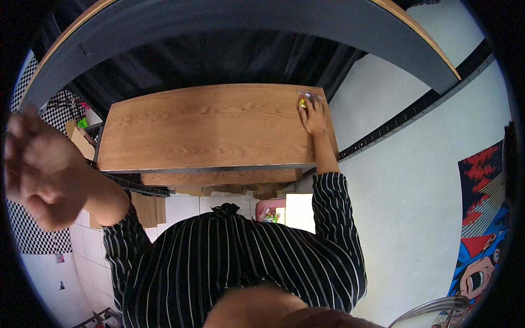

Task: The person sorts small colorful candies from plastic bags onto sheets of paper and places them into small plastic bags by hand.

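Observation:
At the far right corner of a wooden shelf board (208,131) lies a small clear plastic packet (302,103) with something yellow in it. My right hand (313,117) rests over this packet, its fingers stretched forward and slightly apart, covering part of it. The packet's contents are too small to make out. Raised high at the far left, close to the camera, my left hand (41,169) is off the board and smeared by motion. Its fingers look bent, but whether anything is in them does not show.
An upper shelf (240,19) arches across the top, with a dark curtain (202,60) behind. A black slotted metal post (394,117) runs along the white wall at right. Below stand a lower board (219,177), cardboard (150,210) and a pink container (263,209) holding small colourful items.

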The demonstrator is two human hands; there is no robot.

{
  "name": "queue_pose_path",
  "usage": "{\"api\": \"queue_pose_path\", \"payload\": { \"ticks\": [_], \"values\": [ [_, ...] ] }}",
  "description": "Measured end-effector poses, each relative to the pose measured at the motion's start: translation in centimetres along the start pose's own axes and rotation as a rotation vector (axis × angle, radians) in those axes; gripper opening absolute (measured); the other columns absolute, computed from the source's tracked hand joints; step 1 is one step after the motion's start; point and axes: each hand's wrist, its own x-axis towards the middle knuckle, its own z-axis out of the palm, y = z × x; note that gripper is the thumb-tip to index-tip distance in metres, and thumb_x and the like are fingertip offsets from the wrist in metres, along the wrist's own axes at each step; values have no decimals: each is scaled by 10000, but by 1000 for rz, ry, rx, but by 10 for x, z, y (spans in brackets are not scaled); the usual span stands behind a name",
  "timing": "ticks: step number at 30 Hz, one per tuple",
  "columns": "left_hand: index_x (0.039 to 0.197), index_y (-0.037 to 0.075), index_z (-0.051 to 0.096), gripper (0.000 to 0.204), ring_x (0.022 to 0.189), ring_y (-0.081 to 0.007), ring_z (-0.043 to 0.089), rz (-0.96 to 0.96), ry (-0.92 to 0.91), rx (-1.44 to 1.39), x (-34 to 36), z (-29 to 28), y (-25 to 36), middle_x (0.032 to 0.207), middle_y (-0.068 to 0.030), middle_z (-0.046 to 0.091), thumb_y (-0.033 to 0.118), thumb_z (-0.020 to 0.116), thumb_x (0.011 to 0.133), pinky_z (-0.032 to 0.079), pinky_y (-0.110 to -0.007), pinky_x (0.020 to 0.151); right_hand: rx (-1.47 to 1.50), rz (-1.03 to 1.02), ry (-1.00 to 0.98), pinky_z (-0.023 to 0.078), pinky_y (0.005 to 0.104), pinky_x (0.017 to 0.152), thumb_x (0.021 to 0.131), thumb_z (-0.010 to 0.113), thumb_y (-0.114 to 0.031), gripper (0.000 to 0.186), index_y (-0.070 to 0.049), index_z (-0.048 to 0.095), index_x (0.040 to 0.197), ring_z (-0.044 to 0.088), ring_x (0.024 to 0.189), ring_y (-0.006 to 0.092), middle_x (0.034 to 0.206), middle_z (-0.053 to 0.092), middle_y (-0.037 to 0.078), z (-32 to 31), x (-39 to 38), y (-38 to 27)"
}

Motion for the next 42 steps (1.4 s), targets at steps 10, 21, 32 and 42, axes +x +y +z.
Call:
{"api": "queue_pose_path", "payload": {
  "ticks": [10, 21, 32, 42],
  "values": [
    [772, 26, 534, 104, 705, -215, 530, -605, -5, 277, -149, 99, 9, 759, -110, 524, 45, 606, 700, 442, -303, 612, -13, -63, -25, 199, 423, 1026, 854, 441, -357, 478, -140, 385, 1276, 217, 1257, 358, 1338, 290, 187, 11, 19, 10],
    [1277, 72, 298, 548, 1209, -322, 307, -948, -687, -122, -241, 289, -114, 1321, -163, 265, 212, 542, 807, 278, -415, 985, -137, 78, 122, 291, 470, 941, 813, 494, -281, 325, -145, 543, 1103, 396, 1101, 336, 1137, 479, 149, -2, -1, 16],
    [1358, 136, 194, 574, 1303, -260, 137, -745, -1070, 277, -266, 368, -197, 1432, -87, 63, 281, 434, 858, 142, -440, 1045, -50, 76, 236, 381, 427, 844, 815, 484, -259, 274, -90, 591, 1003, 496, 977, 323, 1026, 535, 167, -4, 1, 10],
    [1346, 206, 246, 519, 1239, -351, 232, -767, -1065, 294, -271, 379, -212, 1387, -118, 198, 350, 399, 872, 182, -475, 1019, -33, 167, 222, 370, 425, 818, 802, 494, -270, 289, -83, 604, 993, 494, 952, 332, 1011, 524, 175, -3, -1, 5]
  ]
}}
